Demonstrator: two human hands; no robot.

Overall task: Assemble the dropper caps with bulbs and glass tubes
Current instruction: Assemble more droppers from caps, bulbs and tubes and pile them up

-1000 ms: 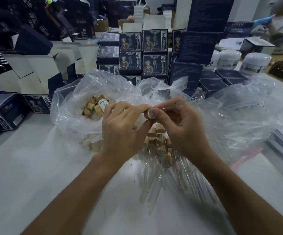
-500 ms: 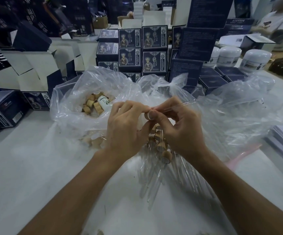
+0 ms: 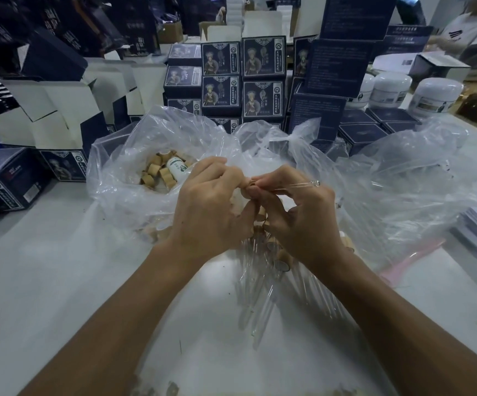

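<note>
Over a white table (image 3: 60,281) crowded with dark boxes (image 3: 263,58), the left hand (image 3: 211,207) pinches a small wooden cap (image 3: 251,184) while the right hand (image 3: 297,215) pinches a thin glass tube (image 3: 297,186) lying sideways, its free end pointing right, just above finished droppers (image 3: 277,252) and a clear bag (image 3: 134,167) of caps.

Single view, head-mounted, wide-angle. Looks forward and down from the wearer's head onto a white table (image 3: 45,281). Both forearms enter from the bottom edge; left hand (image 3: 208,212) and right hand (image 3: 297,215) meet close to the lens, near frame centre. Clear plastic bags (image 3: 145,155) lie just beyond the hands. Stacked dark printed boxes (image 3: 243,78) fill the upper middle, farther off. Straight lines bow toward the frame edges. No second view, so nothing overlaps.
</note>
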